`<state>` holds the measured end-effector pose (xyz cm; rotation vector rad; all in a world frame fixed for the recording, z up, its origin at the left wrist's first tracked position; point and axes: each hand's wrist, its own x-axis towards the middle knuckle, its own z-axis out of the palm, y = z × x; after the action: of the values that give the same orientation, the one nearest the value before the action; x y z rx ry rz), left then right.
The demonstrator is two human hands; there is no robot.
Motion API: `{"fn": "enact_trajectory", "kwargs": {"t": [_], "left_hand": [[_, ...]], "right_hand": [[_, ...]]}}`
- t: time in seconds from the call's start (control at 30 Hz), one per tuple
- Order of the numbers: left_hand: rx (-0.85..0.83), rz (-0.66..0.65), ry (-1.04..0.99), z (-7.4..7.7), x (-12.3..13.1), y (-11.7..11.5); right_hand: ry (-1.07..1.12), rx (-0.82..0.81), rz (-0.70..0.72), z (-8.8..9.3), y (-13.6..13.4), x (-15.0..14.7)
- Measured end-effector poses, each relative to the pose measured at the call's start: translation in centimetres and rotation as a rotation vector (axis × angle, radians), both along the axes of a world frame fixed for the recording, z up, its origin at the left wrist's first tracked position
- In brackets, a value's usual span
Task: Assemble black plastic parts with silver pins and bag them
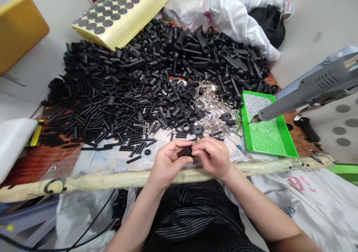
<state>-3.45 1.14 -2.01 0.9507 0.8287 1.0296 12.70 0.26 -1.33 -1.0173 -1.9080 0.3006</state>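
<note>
Gripping: one black plastic part [188, 151], held in the curled fingers of both left hand [168, 163] and right hand [213, 156]; loose black plastic pieces [140, 95] heaped just beyond, on the table.

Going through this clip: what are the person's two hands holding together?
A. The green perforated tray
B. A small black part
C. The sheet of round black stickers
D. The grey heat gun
B. The left hand and the right hand meet with the small black part pinched between their fingers.
</note>
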Motion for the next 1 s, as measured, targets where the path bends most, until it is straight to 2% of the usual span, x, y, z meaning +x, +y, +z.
{"fn": "enact_trajectory", "kwargs": {"t": [0.37,0.63,0.87,1.0], "left_hand": [[0.019,0.047,0.041,-0.18,0.25,-0.19],[0.035,0.082,0.168,0.29,0.61,-0.46],[0.048,0.055,0.170,0.09,0.30,-0.52],[0.073,0.007,0.171,0.29,0.23,-0.61]], "right_hand": [[-0.013,-0.062,-0.038,-0.25,-0.16,-0.01],[0.059,-0.189,0.020,0.13,0.12,-0.09],[0.043,-0.119,0.035,0.07,0.14,-0.01],[-0.017,-0.047,0.040,0.68,-0.13,0.26]]}}
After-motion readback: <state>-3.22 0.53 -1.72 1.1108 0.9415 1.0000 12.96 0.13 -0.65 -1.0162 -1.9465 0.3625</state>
